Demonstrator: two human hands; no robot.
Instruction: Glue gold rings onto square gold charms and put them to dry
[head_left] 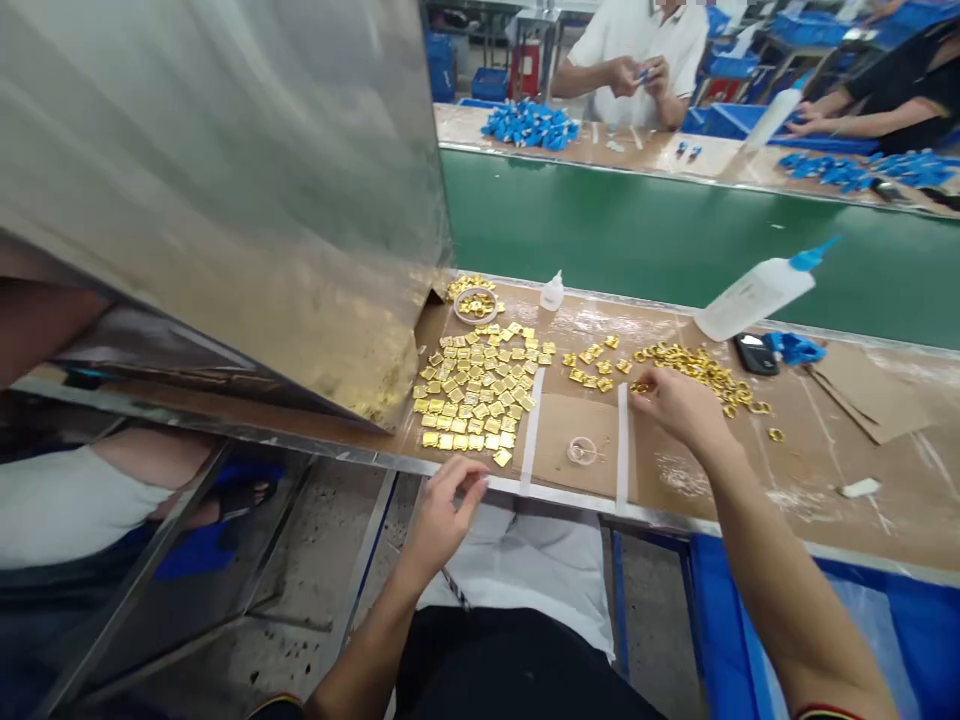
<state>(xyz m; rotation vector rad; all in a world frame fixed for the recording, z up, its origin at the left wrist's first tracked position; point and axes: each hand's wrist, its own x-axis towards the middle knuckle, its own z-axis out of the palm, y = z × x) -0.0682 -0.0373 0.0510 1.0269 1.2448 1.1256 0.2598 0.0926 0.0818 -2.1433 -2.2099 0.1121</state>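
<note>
My right hand (679, 405) is at the left end of a pile of small gold rings (705, 370), its thumb and fingers pinched together on what looks like one ring, mostly hidden by the fingertips. By the bench's front edge hovers my left hand (442, 510), its fingers loosely curved, thumb apart, with nothing visible in them. Just beyond it, flat gold square pieces (480, 385) lie in rough rows. Several loose gold pieces (600, 365) are scattered between squares and rings. A small clear round dish (582, 451) rests on a cardboard sheet (562, 415) between two white tape strips.
A tall metal panel (300, 200) bounds the left side. Along the back stand a small white dropper bottle (552, 292) and a large tilted squeeze bottle (757, 298), near a black device (756, 354). Across the green belt (600, 220), a person (637, 60) handles a blue piece.
</note>
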